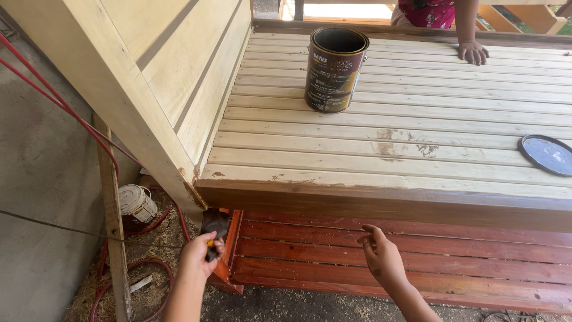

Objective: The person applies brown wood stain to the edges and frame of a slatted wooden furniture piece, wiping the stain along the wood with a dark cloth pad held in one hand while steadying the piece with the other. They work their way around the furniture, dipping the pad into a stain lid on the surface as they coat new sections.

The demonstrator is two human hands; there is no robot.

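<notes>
Unfinished slatted wood bench is filling mid-frame, open stain can standing on it within reach. Lower left, left hand is clamping a paintbrush against the corner; right hand is hovering loosely open, empty.

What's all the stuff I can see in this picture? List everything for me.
wooden slatted bench: one, pale bare slats on top, reddish-brown stained front edge and lower boards, fills the middle
open can: one, dark brown, stands upright on the slats near the back
can lid: one, grey metal, lies flat on the slats at the right edge
hose: red, runs down the left side and loops on the ground
roll of twine: one, whitish, on the ground under the left corner
another person's hand: one, rests on the far slats
paintbrush: one, dark bristles, at the bench's lower left corner
left hand: holds the paintbrush
right hand: empty, before the stained boards
</notes>
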